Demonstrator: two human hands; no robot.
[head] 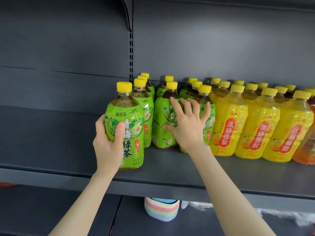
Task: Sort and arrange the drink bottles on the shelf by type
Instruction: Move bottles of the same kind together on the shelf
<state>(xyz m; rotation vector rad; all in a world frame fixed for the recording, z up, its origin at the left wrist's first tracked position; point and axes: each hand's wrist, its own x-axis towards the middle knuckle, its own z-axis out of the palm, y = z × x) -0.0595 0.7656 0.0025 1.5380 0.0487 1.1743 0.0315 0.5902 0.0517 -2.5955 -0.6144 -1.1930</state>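
Left hand (pixel 107 142) grips a glossy green-labelled bottle (pixel 126 126); right hand (pixel 187 126) spreads flat.

green-label bottle (pixel 127 108) reading 青梅绿茶 and 两瓶量 一瓶价, yellow-label bottle (pixel 228 130) reading 冰糖雪梨

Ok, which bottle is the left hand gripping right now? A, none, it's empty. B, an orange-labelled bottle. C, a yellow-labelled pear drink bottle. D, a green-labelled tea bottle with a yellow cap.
D: the left hand has its thumb and fingers curled round the green-labelled plastic tea bottle with a yellow cap, while the right hand lies spread against the neighbouring green-labelled bottles.
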